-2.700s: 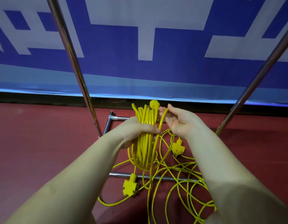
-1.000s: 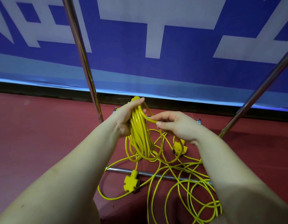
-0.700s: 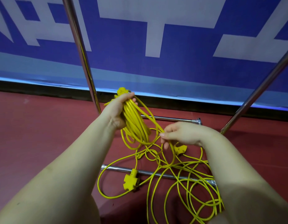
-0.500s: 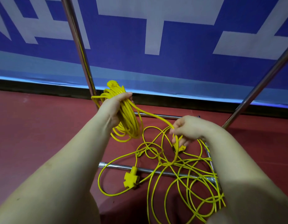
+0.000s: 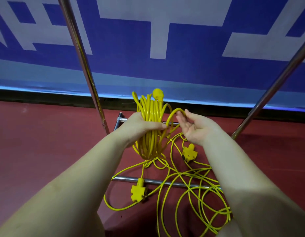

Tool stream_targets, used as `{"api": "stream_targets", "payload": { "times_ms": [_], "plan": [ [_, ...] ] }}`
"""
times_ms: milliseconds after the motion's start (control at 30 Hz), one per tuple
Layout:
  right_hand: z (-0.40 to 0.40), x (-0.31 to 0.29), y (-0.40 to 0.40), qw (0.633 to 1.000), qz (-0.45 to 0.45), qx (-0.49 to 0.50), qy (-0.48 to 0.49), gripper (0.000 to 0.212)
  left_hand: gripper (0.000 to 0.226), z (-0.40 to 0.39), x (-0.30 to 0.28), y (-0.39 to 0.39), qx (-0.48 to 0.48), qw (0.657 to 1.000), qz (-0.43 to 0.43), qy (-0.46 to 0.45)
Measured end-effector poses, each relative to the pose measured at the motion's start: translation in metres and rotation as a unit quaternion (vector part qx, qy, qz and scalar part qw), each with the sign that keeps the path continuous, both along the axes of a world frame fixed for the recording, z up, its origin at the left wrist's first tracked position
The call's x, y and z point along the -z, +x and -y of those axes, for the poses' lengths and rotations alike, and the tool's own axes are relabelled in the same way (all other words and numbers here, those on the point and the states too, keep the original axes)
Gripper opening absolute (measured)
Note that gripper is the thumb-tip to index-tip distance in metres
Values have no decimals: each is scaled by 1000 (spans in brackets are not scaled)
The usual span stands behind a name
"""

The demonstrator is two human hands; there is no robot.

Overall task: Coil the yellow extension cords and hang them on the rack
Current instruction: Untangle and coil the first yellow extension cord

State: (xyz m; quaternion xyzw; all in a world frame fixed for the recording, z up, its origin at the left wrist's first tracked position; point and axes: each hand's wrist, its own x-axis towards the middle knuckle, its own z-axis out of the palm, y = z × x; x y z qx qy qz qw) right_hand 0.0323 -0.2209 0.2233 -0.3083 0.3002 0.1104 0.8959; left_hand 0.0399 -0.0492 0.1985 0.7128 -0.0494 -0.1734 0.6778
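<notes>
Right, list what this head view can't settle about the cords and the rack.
- Rack: its top is cut off by the upper edge, so any hanging bar is unseen.
- Loose cord: runs off the bottom edge; its length is unknown.
- Coil: the left hand covers its middle, so the loop count is unclear.

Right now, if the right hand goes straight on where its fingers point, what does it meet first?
Probably the coiled cord bundle gripped by the left hand; the right hand already carries a loop toward it. Depth is unclear.
</notes>
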Motion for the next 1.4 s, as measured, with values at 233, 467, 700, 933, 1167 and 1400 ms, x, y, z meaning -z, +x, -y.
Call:
{"api": "stream_targets", "payload": {
  "times_ms": [233, 467, 700, 933, 1167, 1400],
  "plan": [
    [2, -7, -1, 997, 46, -44, -48, 21, 12, 8, 2, 3, -39, 997, -41, -49],
    [-13, 4, -13, 760, 152, -301, -555, 35, 8, 6, 7, 13, -162, 968, -132, -141],
    [-19, 19, -13, 718, 249, -318, -567, 9, 12, 3, 3, 13, -173, 959, -154, -165],
    [-13, 16, -11, 623, 256, -418, -609, 9, 11, -3, 2, 20, -200, 946, -170, -190],
    [-4, 30, -14, 538, 186, -537, -622, 4, 19, -10, -4, 20, -225, 927, -206, -218],
    [3, 39, -9, 523, 171, -571, -609, 11, 44, -19, -2, 28, -224, 927, -183, -239]
  ]
}}
